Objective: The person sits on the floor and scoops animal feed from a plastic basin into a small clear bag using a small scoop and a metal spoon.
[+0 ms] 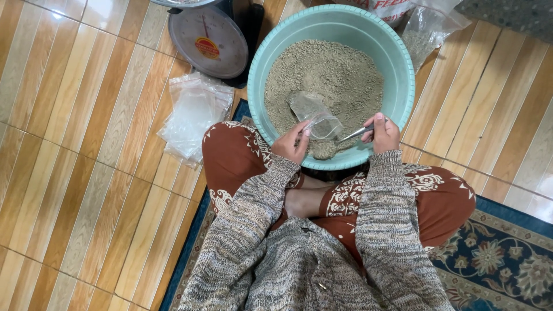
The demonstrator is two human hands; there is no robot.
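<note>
My left hand (292, 144) pinches the mouth of a small clear plastic bag (317, 118), thumb and fingers closed on its near edge, so the bag stands just above and to the right of that hand, a little below the middle of the frame. My right hand (382, 133) is closed around the handle of a thin metal spoon (340, 141), whose bowl, heaped with grey-brown grain, sits low between my two hands, just under the bag's opening; I cannot tell whether spoon and bag touch. Bag and spoon both hang over the near side of a large round turquoise plastic basin (406, 75), which fills the upper centre of the frame and holds a wide mound of pale grey-brown granular feed (334, 75). The basin's near rim rests close against my crossed legs in rust-red patterned trousers (443, 201), and my grey knitted sleeves (386, 224) run down to the bottom of the frame. To the left of the basin, a loose stack of empty clear plastic bags (193, 115) lies on the striped wooden floor (75, 173). Above it, at the upper left centre, stands a grey dial kitchen scale (208, 41). At the upper right, beyond the basin, lies another clear bag partly filled with feed (423, 34). A dark blue floral rug (495, 259) shows at the lower right.
</note>
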